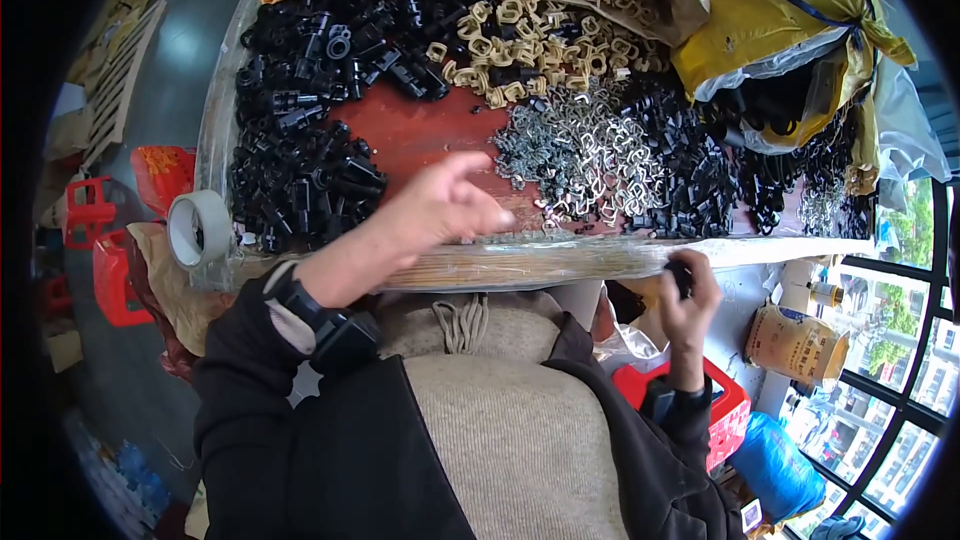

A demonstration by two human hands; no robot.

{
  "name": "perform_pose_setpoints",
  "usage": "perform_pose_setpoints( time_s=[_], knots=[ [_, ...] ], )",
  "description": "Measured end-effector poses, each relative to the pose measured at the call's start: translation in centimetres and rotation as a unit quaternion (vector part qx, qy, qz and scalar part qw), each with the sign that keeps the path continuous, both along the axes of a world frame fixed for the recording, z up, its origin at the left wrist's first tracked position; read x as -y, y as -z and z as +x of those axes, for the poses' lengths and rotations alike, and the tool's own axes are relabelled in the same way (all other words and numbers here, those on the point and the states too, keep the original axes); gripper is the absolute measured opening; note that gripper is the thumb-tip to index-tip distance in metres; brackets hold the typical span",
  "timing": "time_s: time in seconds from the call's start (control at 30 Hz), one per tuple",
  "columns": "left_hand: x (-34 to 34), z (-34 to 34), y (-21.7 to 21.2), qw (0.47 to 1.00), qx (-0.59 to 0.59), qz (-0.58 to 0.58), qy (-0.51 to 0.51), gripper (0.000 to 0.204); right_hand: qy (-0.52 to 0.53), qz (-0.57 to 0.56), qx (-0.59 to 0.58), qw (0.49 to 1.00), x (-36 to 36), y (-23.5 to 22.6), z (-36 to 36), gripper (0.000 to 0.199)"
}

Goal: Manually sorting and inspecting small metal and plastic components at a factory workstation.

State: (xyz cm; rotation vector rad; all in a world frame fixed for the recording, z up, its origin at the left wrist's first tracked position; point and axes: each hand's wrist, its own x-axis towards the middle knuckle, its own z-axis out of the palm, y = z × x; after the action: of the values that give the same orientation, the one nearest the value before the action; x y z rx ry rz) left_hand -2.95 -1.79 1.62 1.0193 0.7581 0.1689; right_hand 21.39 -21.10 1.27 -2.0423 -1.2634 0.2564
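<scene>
Over the front of the red tabletop (400,130), my left hand (440,205) is stretched out with its fingers apart, and nothing shows in it. Its fingertips are nearest a heap of small grey screws (540,145) and a heap of bent silver metal clips (610,155). Just off the table's front edge, on the right, my right hand (690,305) closes its fingers on a small black plastic part (681,278). Those fingers hide part of its shape.
Black plastic fittings (300,120) are heaped at left, beige plastic rings (500,35) at the back, small black parts (690,160) at right. A yellow sack (780,0) slumps at back right. A tape roll (198,229) hangs by the left corner. A red stool (728,410) stands at right.
</scene>
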Motion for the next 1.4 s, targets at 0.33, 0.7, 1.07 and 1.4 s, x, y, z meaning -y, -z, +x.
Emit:
perform_pose_setpoints(
  time_s=[0.33, 0.7, 1.07, 1.4],
  knots=[
    [-7.0, 1.4, 0.1, 0.83, -0.193, 0.52, -0.052, 0.049, 0.171, -0.229, 0.236, 0.929, 9.4, 9.6, 7.6, 0.02],
    [-9.8, 0.9, 1.9, 0.635, -0.3, 0.704, 0.112, 0.037, -0.071, 0.113, 0.139, 0.981, -3.0, 1.4, 1.7, 0.017],
    [-3.8, -3.9, 0.3, 0.974, 0.169, 0.034, -0.145, 0.026, -0.351, -0.047, 0.197, 0.914, -12.2, 2.5, -7.3, 0.015],
    [-1.6, -4.5, 1.1, 0.963, 0.155, -0.056, -0.215, 0.019, -0.341, -0.012, 0.387, 0.857, -14.0, 3.9, -8.4, 0.01]
  ],
)
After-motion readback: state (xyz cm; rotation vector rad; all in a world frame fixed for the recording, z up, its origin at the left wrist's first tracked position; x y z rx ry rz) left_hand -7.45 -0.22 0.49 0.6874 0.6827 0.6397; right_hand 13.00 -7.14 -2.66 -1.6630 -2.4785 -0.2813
